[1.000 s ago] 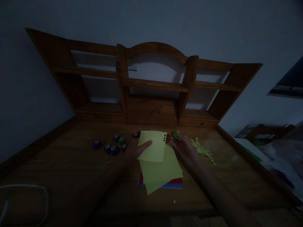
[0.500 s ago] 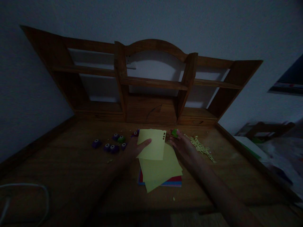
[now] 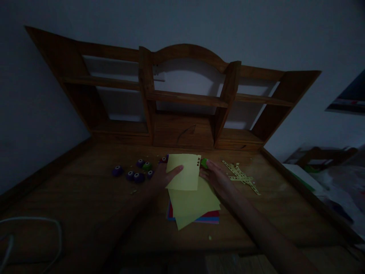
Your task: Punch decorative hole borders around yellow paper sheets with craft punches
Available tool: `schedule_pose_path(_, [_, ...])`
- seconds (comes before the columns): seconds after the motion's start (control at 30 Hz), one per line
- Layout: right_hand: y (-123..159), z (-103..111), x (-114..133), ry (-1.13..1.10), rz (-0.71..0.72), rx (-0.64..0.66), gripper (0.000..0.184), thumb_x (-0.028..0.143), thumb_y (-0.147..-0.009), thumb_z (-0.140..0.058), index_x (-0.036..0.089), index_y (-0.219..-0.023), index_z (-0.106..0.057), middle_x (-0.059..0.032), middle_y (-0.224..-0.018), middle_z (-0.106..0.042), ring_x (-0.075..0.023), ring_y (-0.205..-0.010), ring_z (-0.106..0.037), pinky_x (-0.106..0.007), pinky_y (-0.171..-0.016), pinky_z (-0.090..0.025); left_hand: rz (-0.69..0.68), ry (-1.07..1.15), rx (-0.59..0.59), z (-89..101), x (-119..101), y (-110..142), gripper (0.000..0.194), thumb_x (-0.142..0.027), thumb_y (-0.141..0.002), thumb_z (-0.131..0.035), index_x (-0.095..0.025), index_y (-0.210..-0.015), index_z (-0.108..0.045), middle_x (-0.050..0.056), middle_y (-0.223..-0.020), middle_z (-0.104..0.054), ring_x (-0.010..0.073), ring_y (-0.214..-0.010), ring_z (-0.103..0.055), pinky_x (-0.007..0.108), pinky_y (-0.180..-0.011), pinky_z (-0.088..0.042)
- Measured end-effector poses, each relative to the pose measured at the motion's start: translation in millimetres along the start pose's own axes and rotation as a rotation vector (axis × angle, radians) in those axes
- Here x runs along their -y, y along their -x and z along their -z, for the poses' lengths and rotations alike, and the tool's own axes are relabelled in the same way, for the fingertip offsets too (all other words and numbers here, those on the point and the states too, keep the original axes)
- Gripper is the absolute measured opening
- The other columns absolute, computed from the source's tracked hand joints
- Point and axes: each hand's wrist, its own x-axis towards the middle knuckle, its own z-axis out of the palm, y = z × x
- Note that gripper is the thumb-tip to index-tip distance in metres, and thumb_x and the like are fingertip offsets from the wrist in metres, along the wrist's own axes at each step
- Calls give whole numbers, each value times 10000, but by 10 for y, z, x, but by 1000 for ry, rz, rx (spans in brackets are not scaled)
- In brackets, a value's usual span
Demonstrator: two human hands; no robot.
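Note:
My left hand (image 3: pixel 163 178) pinches the left side of a yellow sheet of paper (image 3: pixel 184 177), thumb on top. Small shapes are punched out along the sheet's upper right edge. A green craft punch (image 3: pixel 204 163) is in the fingers of my right hand (image 3: pixel 217 176), close against that punched edge; whether the paper sits in its slot I cannot tell. Beneath the held sheet lies another yellow sheet (image 3: pixel 196 201), on top of a stack of coloured paper (image 3: pixel 209 218) with red, blue and pink edges showing.
Several purple punches (image 3: pixel 138 177) and another green punch (image 3: pixel 147 166) stand left of my hands. Punched yellow strips (image 3: pixel 241 177) lie crossed on the right. A wooden shelf unit (image 3: pixel 185 99) closes off the back of the desk (image 3: pixel 85 190). A white cable (image 3: pixel 58 232) loops at the left front.
My right hand has moved the green punch left, up to the punched edge of the sheet. My left hand keeps its hold on the paper.

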Motion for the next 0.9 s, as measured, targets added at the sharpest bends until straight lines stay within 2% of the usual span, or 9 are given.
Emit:
schedule_pose_path(0.27, [12, -25, -47, -18, -24, 19, 267, 409, -768, -695, 258, -987, -684, -26, -1106, -683, -194, -967, -632, -350, -899, -465, -19, -16, -21, 6, -11, 5, 529, -481, -745, -660, -90, -1101, -649, 155, -991, -724, 312, -886, -689, 386, -741, -560])
schedule_pose_path(0.7, [7, -26, -38, -16, -2, 8, 236, 367, -776, -702, 257, -985, -696, -23, -1069, -694, -179, -918, -638, -330, -877, -472, 52, 36, -24, 2, -39, 16, 492, -475, -728, -683, -74, -1013, -672, 177, -979, -721, 310, -848, -695, 363, -686, -567])
schedule_pose_path(0.9, [17, -38, -2, -2, -9, 12, 249, 392, -771, -701, 260, -982, -695, -32, -1086, -692, -194, -941, -640, -360, -909, -460, 14, 11, -41, 5, -62, 30, 470, -455, -724, -691, -92, -1021, -675, 156, -950, -731, 302, -827, -699, 360, -672, -570])
